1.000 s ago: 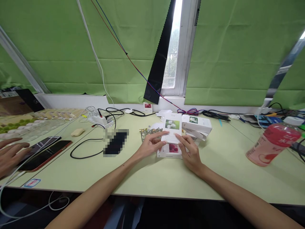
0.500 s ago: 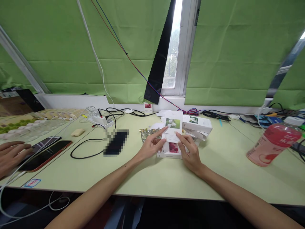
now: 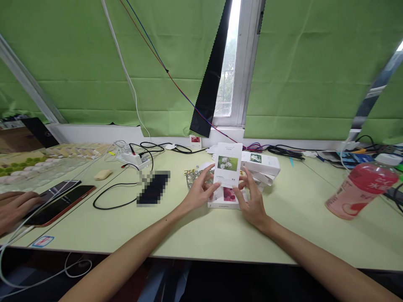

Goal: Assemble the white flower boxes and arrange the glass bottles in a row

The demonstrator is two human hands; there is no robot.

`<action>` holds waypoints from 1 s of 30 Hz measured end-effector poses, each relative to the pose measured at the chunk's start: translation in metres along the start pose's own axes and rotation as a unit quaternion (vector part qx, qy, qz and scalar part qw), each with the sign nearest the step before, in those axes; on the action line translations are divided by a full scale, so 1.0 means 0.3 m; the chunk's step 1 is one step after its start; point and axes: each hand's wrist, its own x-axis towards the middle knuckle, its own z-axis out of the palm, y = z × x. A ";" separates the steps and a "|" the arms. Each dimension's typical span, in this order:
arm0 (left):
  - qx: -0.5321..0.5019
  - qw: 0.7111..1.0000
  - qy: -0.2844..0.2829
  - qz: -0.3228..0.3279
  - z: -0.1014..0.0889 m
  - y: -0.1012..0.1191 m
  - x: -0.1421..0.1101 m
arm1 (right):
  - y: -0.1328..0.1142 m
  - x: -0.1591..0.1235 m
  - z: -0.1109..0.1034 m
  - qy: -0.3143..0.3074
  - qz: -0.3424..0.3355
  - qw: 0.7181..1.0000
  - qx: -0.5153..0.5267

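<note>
Between two hands (image 3: 200, 191) (image 3: 254, 203): one white-flower box (image 3: 228, 164), one berry box (image 3: 224, 200).

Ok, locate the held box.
In the head view, the held box is just right of centre, between the left hand and right hand, near the stacked boxes.

White-capped pink bottle (image 3: 362, 188) on right side of table (image 3: 315, 214); white power strip (image 3: 132, 160) left of centre; red-edged phone (image 3: 67, 202) just beside grey phone (image 3: 53, 191), far left; pixelated dark item (image 3: 153, 188), can't identify; green curtains (image 3: 315, 63) flank window (image 3: 227, 79).
</note>
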 end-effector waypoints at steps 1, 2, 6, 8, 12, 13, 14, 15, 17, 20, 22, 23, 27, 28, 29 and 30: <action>0.005 1.000 0.002 -0.001 -0.001 -0.003 0.001 | -0.001 0.000 0.001 -0.001 0.007 1.000 0.004; 0.010 1.000 0.004 -0.001 -0.002 -0.005 0.001 | -0.001 -0.001 0.002 -0.003 0.013 1.000 0.006; 0.030 0.999 0.011 -0.005 -0.004 -0.004 0.001 | -0.001 -0.004 0.006 -0.005 0.023 1.000 0.008; 0.048 0.999 0.016 -0.004 -0.004 0.000 0.000 | 0.001 -0.005 0.008 -0.004 0.015 1.000 0.012; 0.111 0.993 0.029 0.011 -0.005 0.008 -0.002 | 0.004 -0.007 0.008 -0.005 -0.002 1.000 0.007; 0.125 0.992 0.031 0.018 -0.005 0.008 -0.002 | 0.004 -0.008 0.008 -0.010 -0.003 1.000 0.004; 0.136 0.990 0.030 0.024 -0.005 0.008 -0.003 | 0.005 -0.008 0.007 -0.015 -0.001 1.000 0.002; 0.143 0.989 0.026 0.031 -0.006 0.007 -0.003 | 0.005 -0.009 0.007 -0.021 0.001 1.000 0.000; 0.154 0.987 0.020 0.043 -0.006 0.003 -0.003 | 0.008 -0.011 0.007 -0.031 0.003 1.000 -0.004; 0.174 0.983 0.022 0.052 -0.004 -0.001 -0.004 | 0.017 -0.017 0.009 -0.036 -0.013 0.999 -0.014; 0.188 0.980 0.024 0.055 -0.001 0.002 -0.006 | 0.023 -0.020 0.011 -0.039 -0.025 0.999 -0.019; 0.193 0.979 0.023 0.058 0.001 0.004 -0.007 | 0.025 -0.021 0.012 -0.041 -0.030 0.999 -0.019; 0.208 0.975 0.020 0.078 0.006 0.015 -0.009 | 0.022 -0.019 0.012 -0.048 -0.040 0.998 -0.021; 0.210 0.974 0.018 0.082 0.007 0.015 -0.010 | 0.020 -0.018 0.012 -0.051 -0.042 0.998 -0.020; 0.213 0.973 0.016 0.084 0.007 0.015 -0.010 | 0.017 -0.017 0.011 -0.054 -0.043 0.997 -0.016; 0.216 0.973 0.013 0.085 0.007 0.014 -0.010 | 0.015 -0.017 0.011 -0.059 -0.045 0.997 -0.010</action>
